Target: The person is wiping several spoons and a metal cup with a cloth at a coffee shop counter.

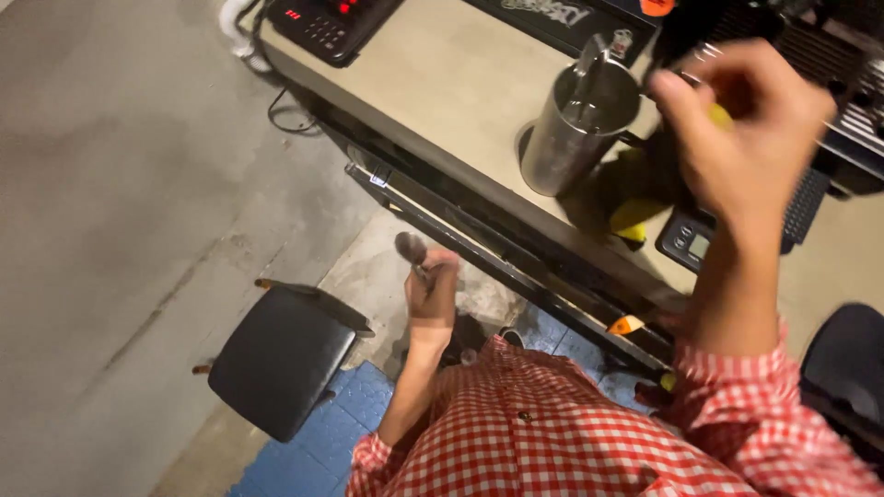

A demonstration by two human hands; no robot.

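Left hand [433,296] clenched on spoon [412,250], bowl pointing up-frame; steel pitcher [578,129] upper right, nearer right hand [746,129], grip unclear.

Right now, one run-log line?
left hand: grips spoon, below counter | right hand: raised, yellow thing, near steel cup

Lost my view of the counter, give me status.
Left hand grips a spoon, low. Right hand raised, closed on something yellow. Steel pitcher upright on counter, untouched.
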